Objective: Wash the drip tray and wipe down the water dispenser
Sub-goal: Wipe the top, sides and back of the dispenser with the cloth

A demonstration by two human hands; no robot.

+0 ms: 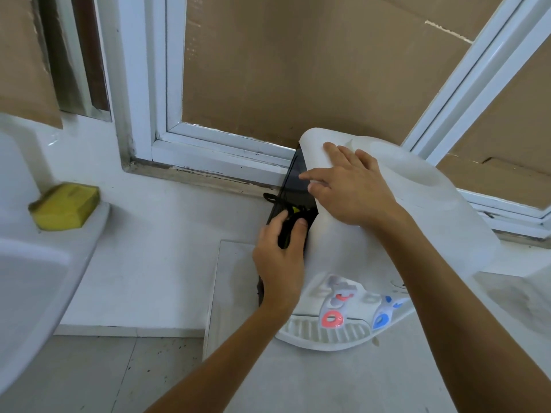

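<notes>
With the right hand (351,186) laid flat steadying the water dispenser (372,234) at the counter's back edge, the left hand (280,257), gripping a dark cloth (287,231), should probably press evenly along its black side.

The water dispenser (387,222) stands on a countertop (298,383) — drip tray (325,335) at its 6 o'clock, window (268,70) at 12, sponge (65,205) on the sink (38,278) rim at 9.
</notes>
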